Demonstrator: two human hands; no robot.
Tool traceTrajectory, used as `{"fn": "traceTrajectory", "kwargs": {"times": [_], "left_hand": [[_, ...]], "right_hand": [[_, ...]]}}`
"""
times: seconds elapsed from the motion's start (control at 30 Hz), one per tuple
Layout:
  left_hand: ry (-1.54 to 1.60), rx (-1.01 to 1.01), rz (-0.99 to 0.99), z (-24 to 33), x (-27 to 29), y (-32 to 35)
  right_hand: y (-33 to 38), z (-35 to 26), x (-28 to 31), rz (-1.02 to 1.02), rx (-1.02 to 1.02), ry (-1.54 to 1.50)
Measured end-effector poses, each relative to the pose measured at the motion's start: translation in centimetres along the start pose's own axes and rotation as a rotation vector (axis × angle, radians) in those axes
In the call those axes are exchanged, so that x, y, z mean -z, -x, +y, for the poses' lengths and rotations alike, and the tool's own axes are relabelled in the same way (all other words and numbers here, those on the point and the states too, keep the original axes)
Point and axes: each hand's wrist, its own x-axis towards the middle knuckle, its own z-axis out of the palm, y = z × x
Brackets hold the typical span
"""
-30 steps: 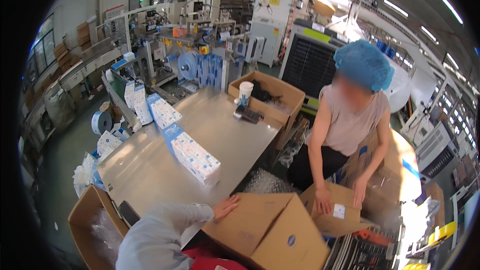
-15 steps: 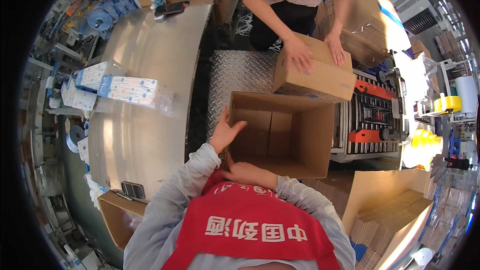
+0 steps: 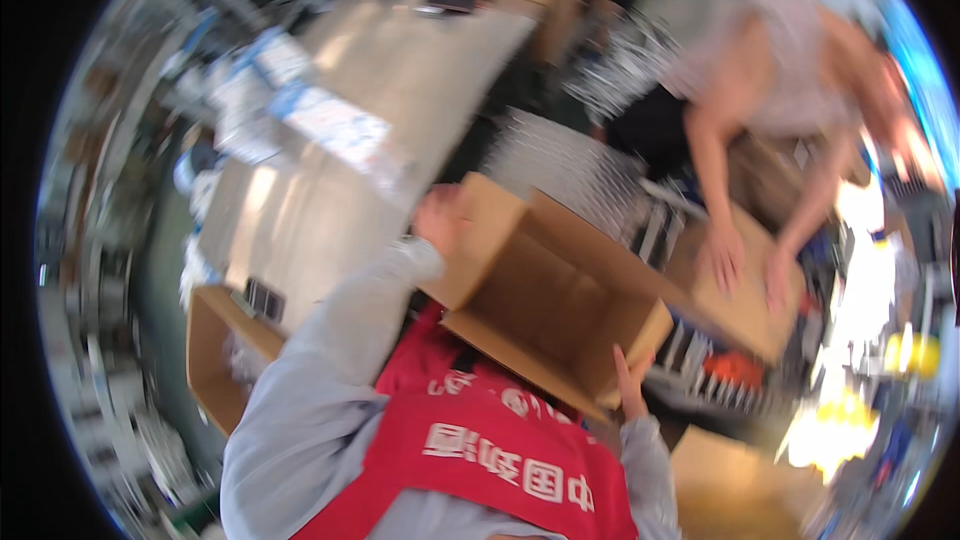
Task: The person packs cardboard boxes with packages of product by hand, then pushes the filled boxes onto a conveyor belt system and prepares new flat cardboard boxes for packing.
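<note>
An open-topped brown cardboard box stands tilted in front of me, its inside bare. Its left flap is folded outward, and my left hand holds that flap at its outer edge, blurred by motion. At the lower right corner my right hand grips the right flap, thumb and fingers on either side of it. Beyond the box, a co-worker's two hands press on the top of a closed carton.
On the left is a metal table with white-and-blue patterned packs and a phone. Another open carton sits below its near corner. A roller conveyor runs at the right, with flat cardboard nearer me.
My view has turned. Both hands have moved apart to opposite sides of the box, whose flaps now stand outward. The co-worker leans farther over the closed carton.
</note>
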Motion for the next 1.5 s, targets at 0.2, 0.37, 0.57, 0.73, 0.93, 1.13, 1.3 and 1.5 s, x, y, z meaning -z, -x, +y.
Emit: {"fn": "traceTrajectory", "kwargs": {"times": [0.2, 0.37, 0.57, 0.73, 0.93, 1.13, 1.3, 1.5], "left_hand": [[0.27, 0.442, -0.595, 3.4, -3.4, 2.2], [0.074, -0.476, 0.158, 2.5, 13.8, -3.0], [-0.33, 0.009, 0.158, -7.4, 21.3, -11.7], [0.269, -0.362, -0.158, -9.9, 26.1, -9.1], [-0.397, 0.511, 0.422, -24.9, 31.7, -17.1], [-0.462, 0.286, 0.409, -28.0, 30.0, -9.2], [-0.22, 0.286, 0.458, -26.2, 32.4, 0.5], [-0.239, 0.641, 0.391, -23.9, 31.6, -4.6]], "right_hand": [[1.9, -3.1, -3.4, 0.144, 0.066, 0.114], [0.2, -7.3, -10.3, 0.05, 0.229, 0.434], [-2.6, -22.1, -5.1, -0.835, 0.506, 0.895], [4.2, -52.0, -20.6, -0.082, 1.527, 0.613], [7.2, -56.9, -37.3, -0.863, 2.058, 0.937], [7.6, -55.5, -33.8, -0.789, 1.867, 0.887], [8.3, -54.2, -20.8, -0.317, 1.979, 0.264], [6.9, -46.3, -6.6, 0.209, 1.599, 0.343]]}}
